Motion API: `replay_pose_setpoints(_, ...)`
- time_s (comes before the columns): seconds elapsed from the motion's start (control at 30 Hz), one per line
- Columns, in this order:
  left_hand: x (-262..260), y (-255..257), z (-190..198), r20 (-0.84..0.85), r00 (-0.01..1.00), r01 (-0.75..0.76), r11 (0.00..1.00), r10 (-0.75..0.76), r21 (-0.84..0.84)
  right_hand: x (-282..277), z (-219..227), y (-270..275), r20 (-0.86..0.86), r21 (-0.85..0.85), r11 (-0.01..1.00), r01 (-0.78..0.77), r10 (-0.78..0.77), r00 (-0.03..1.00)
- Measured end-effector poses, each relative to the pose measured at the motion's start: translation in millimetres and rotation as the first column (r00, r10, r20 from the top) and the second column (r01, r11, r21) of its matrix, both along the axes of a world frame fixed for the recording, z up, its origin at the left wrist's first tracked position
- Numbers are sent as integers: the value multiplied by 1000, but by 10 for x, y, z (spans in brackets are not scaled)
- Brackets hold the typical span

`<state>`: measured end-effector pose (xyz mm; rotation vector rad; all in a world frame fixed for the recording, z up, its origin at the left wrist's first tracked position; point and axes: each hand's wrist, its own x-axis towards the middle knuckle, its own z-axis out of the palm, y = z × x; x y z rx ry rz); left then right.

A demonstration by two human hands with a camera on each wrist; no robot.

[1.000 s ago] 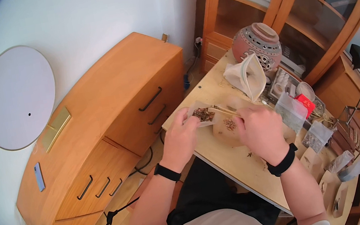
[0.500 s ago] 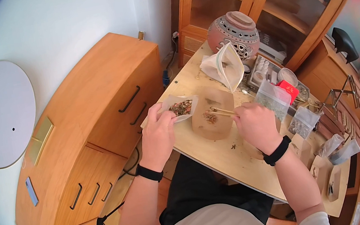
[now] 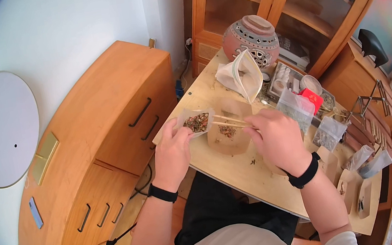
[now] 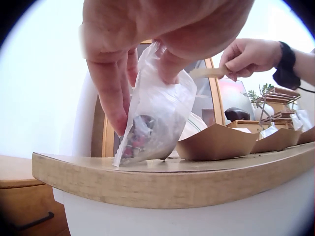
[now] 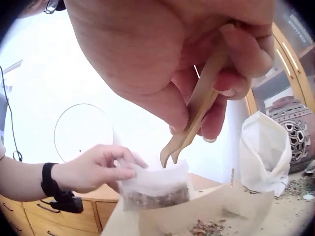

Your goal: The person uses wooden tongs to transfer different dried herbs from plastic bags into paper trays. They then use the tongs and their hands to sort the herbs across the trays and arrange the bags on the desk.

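Observation:
My left hand (image 3: 173,150) pinches the upper edge of a small translucent pouch (image 4: 170,115). Its mouth gapes, and dried, mixed-colour flakes (image 3: 197,122) fill its lower part. In the left wrist view the pouch's bottom is right at the tabletop. A pair of bamboo tweezers (image 5: 197,113) is gripped between the thumb and fingers of my right hand (image 3: 280,141). The tweezer tips point toward the pouch mouth, slightly apart, with nothing visible between them. Below them sits a brown paper tray (image 3: 236,106) holding a small heap of similar flakes (image 3: 226,131).
Behind the tray stand an open white zip bag (image 3: 240,78) and a pink openwork clay pot (image 3: 251,42). To the right lie clear bags (image 3: 329,133), a red packet (image 3: 312,100) and more paper trays (image 3: 364,198). Crumbs dot the table (image 3: 229,161); drawers (image 3: 108,190) flank its left.
The tweezers were down at the flakes in the tray half a second ago; my right hand has since brought them left, close to the pouch. My left hand keeps its hold. The head view has shifted.

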<state>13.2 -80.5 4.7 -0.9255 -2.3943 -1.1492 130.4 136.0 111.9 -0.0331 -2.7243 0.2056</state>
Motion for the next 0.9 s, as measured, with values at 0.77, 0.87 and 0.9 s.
replay_pose_setpoints(0.77, 117, 21, -74, -63, 996, 66, 997, -63, 36, -450, -321, -432, 98, 469, 874, -124, 88, 991)
replay_pose_setpoints(0.87, 114, 23, -75, -15, 997, 79, 996, -78, 38, -459, -365, -445, 100, 446, 888, -113, 76, 992)
replay_pose_setpoints(0.9, 110, 25, -83, -21, 996, 89, 995, -88, 37, -464, -370, -447, 137, 410, 905, -111, 59, 989)
